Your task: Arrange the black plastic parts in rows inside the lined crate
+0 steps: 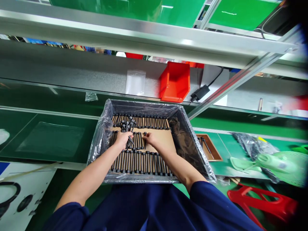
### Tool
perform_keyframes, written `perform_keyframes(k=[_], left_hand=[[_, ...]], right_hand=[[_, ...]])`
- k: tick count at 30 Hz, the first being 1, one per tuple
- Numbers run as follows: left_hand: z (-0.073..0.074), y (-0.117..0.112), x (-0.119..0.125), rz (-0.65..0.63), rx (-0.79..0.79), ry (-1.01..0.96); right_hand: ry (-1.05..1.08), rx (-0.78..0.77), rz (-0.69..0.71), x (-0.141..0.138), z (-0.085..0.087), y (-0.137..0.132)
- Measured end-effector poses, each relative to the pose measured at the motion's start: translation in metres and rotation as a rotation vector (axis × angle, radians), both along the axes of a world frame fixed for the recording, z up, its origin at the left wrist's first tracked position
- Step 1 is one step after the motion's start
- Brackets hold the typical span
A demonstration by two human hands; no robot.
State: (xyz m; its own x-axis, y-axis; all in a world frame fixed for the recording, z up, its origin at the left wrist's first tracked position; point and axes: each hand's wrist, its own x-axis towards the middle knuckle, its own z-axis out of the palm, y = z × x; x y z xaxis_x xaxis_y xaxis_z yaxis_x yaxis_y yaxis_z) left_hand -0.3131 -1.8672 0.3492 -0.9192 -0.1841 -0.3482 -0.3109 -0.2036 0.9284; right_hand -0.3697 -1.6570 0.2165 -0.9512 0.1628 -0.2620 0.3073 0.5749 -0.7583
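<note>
Mid-frame, the left hand (123,140) clutches bunched black rods (128,124) — the right hand (149,138) pinches, seemingly, a single rod (145,133).

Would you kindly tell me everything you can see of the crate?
The dark, rectangular, open-topped crate looks plastic, with clear film over its rim. It stands upright before the navy shirt. Inside, brown cardboard bears three rows of black rods, the middle one shorter; left hand and right hand hold more there.

A: Cam pose?
B: Head-worn, facing forward and down.
A: Range?
B: Near. Looks down over left hand (124,139), right hand (150,138) and tray (198,146) mid-frame; metal rail (120,26) farther off, up top.
</note>
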Motion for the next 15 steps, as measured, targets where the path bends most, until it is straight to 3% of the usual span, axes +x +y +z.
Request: perform_keyframes(k=[4,9,13,15], left_hand=[[0.0,0.0,0.0,-0.003,-0.005,0.0],[0.001,0.001,0.003,-0.038,-0.011,0.001],[0.006,0.002,0.006,-0.074,0.018,-0.052],[0.005,0.002,0.006,-0.093,0.062,-0.053]], right_hand=[[-0.029,0.0,-0.014,-0.002,-0.005,-0.01],[-0.033,-0.007,-0.014,0.001,0.003,-0.011],[0.058,0.044,-0.004,0.006,0.029,-0.011],[0.108,-0.125,0.044,0.012,0.048,-0.019]])
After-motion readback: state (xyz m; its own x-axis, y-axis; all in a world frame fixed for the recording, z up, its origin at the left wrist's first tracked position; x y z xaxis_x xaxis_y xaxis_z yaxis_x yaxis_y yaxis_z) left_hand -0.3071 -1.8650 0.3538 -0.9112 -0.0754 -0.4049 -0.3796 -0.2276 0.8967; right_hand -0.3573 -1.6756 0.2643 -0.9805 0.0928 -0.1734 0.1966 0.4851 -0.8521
